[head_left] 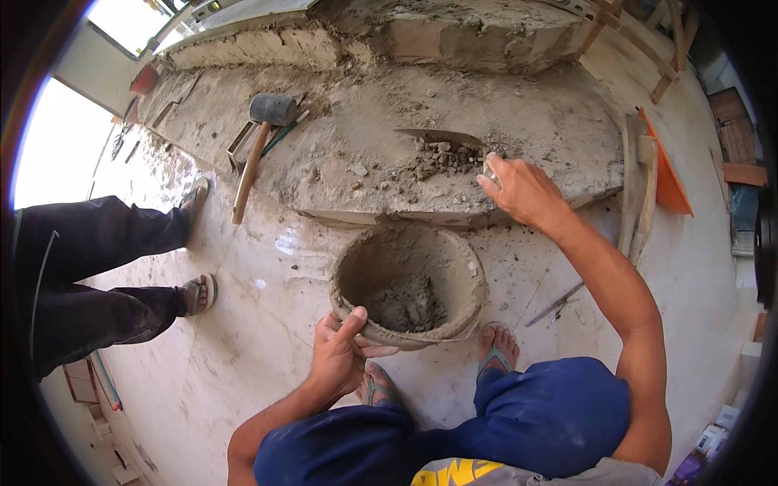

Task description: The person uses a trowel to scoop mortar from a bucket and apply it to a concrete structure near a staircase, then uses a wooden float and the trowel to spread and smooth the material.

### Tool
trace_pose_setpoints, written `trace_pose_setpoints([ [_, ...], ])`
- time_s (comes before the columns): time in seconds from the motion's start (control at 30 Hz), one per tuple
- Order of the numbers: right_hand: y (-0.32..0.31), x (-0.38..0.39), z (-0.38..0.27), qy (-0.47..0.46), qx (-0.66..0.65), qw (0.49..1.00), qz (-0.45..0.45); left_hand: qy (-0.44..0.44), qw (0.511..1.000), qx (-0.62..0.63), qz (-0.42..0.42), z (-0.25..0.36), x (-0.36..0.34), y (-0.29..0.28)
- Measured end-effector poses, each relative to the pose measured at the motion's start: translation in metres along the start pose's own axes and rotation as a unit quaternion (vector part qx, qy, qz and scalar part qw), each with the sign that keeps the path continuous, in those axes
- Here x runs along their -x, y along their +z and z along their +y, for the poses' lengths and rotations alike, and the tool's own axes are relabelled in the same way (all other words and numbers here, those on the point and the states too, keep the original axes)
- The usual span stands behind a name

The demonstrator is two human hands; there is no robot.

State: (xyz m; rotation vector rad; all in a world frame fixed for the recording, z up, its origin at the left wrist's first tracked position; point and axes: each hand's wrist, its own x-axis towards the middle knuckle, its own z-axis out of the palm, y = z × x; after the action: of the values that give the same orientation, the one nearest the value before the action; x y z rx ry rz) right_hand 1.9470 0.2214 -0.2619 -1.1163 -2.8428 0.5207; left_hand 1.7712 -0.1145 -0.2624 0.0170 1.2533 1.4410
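My left hand (339, 354) grips the near left rim of a mortar-caked bucket (356, 271), thumb over the edge and fingers beneath. Wet grey mortar (413, 304) lies in the bottom of the bucket, which tilts against the front of a rough concrete step (535, 121). Out to the right, my right hand (519, 188) is closed round the handle of a trowel (442, 135). The blade points left across the step, behind a small heap of crumbled mortar and rubble (446, 160). Part of the handle is hidden by my fingers.
A rubber mallet (273, 109) lies on the step, its wooden handle overhanging the edge. Another person's dark-trousered legs (97, 243) are at left. An orange sheet-like object (666, 166) and wooden pieces (646, 194) stand at right. A thin metal rod (555, 304) lies on the floor.
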Motion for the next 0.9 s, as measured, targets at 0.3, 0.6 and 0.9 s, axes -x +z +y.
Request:
trace_pose_setpoints([
  [0.3,0.0,0.03,-0.02,-0.054,0.002,0.997,-0.06,0.01,0.999,0.037,0.002,-0.007,-0.012,0.01],
  [0.6,-0.01,0.011,-0.032,-0.133,-0.011,0.991,-0.014,-0.002,0.999,0.034,0.039,-0.004,-0.007,0.003],
  [0.9,0.026,-0.065,-0.046,-0.148,0.035,0.986,-0.064,0.032,0.996,0.032,0.071,0.001,-0.008,-0.014],
])
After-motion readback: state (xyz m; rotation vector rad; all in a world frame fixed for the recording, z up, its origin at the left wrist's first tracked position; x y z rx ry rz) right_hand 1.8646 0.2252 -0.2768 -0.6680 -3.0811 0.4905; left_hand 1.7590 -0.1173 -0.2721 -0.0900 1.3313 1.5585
